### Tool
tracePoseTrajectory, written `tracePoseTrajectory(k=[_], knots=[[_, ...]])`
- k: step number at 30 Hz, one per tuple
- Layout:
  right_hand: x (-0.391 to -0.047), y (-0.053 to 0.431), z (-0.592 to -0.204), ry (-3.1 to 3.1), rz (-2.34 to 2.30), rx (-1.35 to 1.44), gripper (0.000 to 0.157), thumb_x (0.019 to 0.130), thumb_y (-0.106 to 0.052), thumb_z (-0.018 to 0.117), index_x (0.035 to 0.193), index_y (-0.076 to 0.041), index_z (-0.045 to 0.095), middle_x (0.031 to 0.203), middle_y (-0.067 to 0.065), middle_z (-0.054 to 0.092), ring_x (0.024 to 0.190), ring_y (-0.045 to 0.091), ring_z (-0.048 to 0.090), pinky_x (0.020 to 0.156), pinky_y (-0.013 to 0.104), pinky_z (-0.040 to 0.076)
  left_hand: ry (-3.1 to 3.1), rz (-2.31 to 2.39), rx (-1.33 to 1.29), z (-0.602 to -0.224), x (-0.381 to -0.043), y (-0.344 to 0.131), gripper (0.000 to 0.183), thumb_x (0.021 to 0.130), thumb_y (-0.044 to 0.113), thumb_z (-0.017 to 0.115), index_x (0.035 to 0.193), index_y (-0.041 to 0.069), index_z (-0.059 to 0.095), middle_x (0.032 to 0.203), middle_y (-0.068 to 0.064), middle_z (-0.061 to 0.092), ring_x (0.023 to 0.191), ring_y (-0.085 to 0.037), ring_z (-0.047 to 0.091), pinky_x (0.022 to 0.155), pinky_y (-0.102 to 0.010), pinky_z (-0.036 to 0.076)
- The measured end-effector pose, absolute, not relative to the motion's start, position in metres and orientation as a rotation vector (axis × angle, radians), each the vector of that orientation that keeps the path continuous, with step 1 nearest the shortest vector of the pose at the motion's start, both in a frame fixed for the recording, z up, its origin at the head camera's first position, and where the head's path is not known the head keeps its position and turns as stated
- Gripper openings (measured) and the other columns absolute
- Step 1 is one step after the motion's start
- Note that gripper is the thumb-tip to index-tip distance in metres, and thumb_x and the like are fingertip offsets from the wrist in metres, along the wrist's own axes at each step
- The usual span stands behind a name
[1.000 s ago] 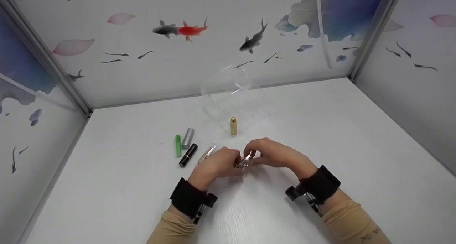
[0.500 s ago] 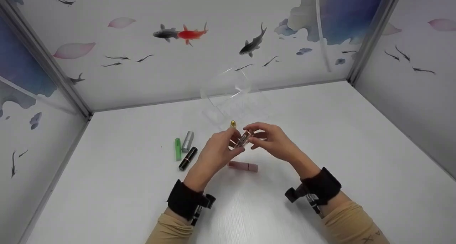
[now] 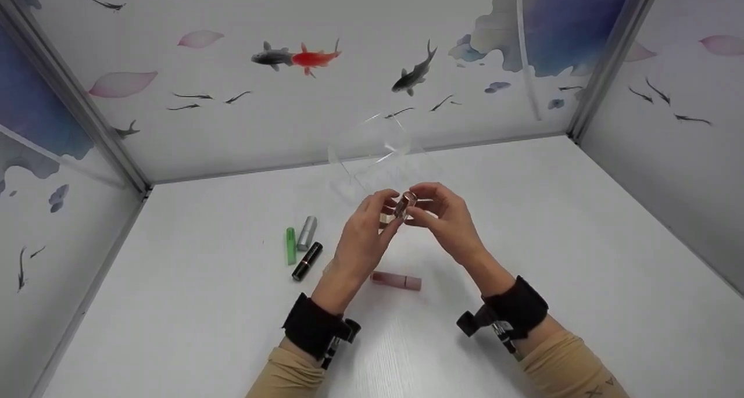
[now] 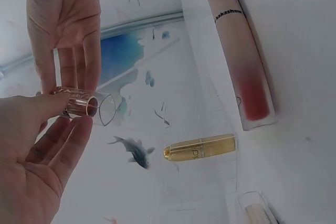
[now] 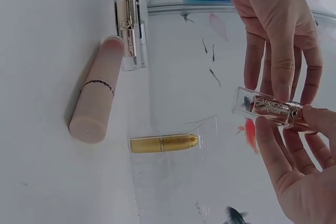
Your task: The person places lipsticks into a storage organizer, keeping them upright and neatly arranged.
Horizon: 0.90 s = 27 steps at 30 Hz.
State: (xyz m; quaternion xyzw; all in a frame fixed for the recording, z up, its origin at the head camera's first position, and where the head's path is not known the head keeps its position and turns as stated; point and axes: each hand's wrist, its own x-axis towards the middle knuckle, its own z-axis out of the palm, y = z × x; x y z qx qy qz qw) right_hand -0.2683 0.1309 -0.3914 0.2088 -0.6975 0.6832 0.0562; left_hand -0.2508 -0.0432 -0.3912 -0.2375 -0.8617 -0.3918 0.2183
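Both hands are raised over the table, pinching one small rose-gold lipstick (image 3: 405, 205) in a clear case between them. My left hand (image 3: 367, 229) holds it from the left with thumb and fingertips. Opposite, my right hand (image 3: 444, 221) grips it between thumb and fingers. In the right wrist view, lettering shows on the lipstick (image 5: 270, 108). A gold lipstick (image 4: 202, 148) stands upright beyond, mostly hidden behind the left hand in the head view. Below the hands lies a pink lip gloss tube (image 3: 396, 280), red at one end.
At the left lie a green tube (image 3: 290, 246), a silver tube (image 3: 307, 233) and a black lipstick (image 3: 307, 261). Another clear-cased lipstick (image 5: 126, 32) is mostly hidden by the left arm in the head view. A transparent organizer (image 3: 349, 174) stands at the back.
Both hands have moved up and away from the body with the lipstick. The pink lip gloss tube has come into view below them, and the gold lipstick is now mostly covered.
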Motion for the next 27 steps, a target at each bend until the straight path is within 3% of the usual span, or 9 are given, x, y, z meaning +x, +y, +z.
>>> tracePoseTrajectory(k=[13,27], knots=[[-0.277,0.113,-0.385,-2.038,1.787,0.576,0.032,0.090,-0.004,0.072,0.121,0.000,0.066,0.119,0.017,0.070,0.109,0.021,0.068,0.085,0.024,0.060,-2.170,-0.806,-0.589,-0.391,-0.263,-0.033,0.038,0.096,0.005,0.065,0.131,0.016,0.053,0.117,-0.009,0.060,0.104,-0.020,0.065,0.081,-0.026,0.059],[-0.296,0.105,-0.388,-2.055,1.660,0.533,0.032,0.091,-0.009,0.072,0.122,-0.006,0.068,0.117,0.011,0.070,0.107,0.022,0.068,0.081,0.021,0.059,-2.222,-0.925,-0.520,-0.386,-0.284,-0.028,0.026,0.098,0.011,0.063,0.123,0.007,0.058,0.118,-0.010,0.059,0.110,-0.019,0.066,0.089,-0.023,0.057]])
